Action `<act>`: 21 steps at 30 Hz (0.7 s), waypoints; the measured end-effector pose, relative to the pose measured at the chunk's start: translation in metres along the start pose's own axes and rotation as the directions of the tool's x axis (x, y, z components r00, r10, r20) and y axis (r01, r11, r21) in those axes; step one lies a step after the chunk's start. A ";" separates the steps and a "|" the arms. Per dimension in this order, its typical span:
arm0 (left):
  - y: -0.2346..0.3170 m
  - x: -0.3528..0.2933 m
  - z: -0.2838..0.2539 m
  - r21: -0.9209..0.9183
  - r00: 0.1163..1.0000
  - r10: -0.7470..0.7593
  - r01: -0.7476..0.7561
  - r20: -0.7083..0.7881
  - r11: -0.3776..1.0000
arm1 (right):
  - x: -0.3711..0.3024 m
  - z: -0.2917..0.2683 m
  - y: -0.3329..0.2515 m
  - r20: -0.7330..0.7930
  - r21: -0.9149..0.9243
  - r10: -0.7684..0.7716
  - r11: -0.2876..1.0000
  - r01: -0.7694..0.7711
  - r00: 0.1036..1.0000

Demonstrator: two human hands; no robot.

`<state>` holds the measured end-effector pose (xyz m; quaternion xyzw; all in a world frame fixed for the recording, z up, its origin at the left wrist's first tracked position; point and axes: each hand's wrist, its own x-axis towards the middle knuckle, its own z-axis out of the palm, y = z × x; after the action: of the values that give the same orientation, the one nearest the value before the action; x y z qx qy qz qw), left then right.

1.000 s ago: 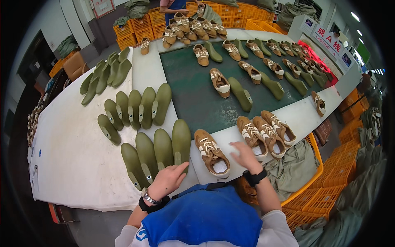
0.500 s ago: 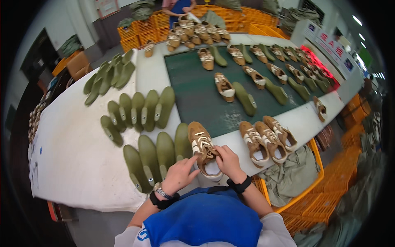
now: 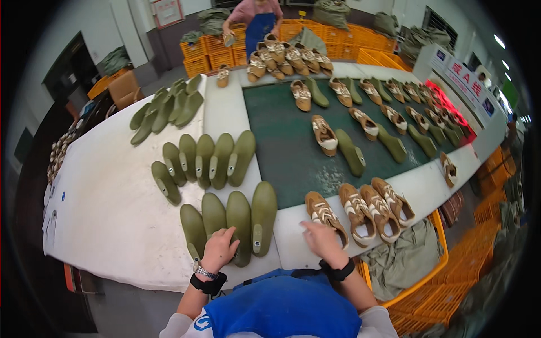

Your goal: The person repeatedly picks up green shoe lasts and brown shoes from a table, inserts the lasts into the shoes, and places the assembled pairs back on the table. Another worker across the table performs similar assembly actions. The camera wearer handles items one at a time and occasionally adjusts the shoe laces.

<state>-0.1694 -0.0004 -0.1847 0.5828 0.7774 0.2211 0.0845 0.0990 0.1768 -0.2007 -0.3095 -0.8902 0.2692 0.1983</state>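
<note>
My left hand [image 3: 218, 250] hovers over or touches the front row of green shoe lasts, thumb and fingers apart; contact is unclear. Under and beside it lie a middle last [image 3: 213, 210] and a taller last [image 3: 239, 222]. The rightmost last [image 3: 264, 217] lies farther along the row. My right hand [image 3: 323, 245] is beside a brown and cream sneaker [image 3: 321, 209], fingers stretched leftward with nothing visible in them. Part of that sneaker's heel is hidden by the hand. Three more brown sneakers [image 3: 357, 208] stand in line to its right.
A green conveyor belt [image 3: 282, 152] carries sneakers and lasts in rows. More lasts [image 3: 205, 158] lie on the white table [image 3: 112, 214]. At the back, a person [image 3: 256, 22] in a blue apron stands behind a sneaker pile [image 3: 284, 59]. A yellow crate [image 3: 442, 242] holds grey-green cloth.
The sneaker that both hands held now stands left of the other three, let go. My left hand has moved left to the lasts. The far person has raised a shoe in one hand.
</note>
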 end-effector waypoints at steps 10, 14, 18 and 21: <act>-0.022 -0.010 0.039 0.060 0.985 0.094 -0.086 -0.142 0.994 | 0.056 0.109 -0.064 0.462 -0.027 -0.107 0.991 0.134 0.880; -0.016 -0.009 0.069 -0.063 0.980 0.016 -0.029 -0.197 0.998 | 0.048 0.115 -0.057 0.397 -0.032 -0.101 0.992 0.124 0.912; -0.015 -0.007 0.084 -0.229 0.972 -0.096 0.046 -0.213 0.972 | 0.047 0.111 -0.057 0.430 -0.053 -0.064 0.994 0.096 0.901; -0.015 -0.008 0.085 -0.304 0.966 -0.145 0.075 -0.212 0.950 | 0.047 0.109 -0.059 0.455 -0.071 -0.052 0.993 0.094 0.889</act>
<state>-0.1473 0.0099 -0.2678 0.4894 0.7720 0.3953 0.0909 -0.0182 0.1304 -0.2410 -0.2135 -0.9343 0.2851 -0.0184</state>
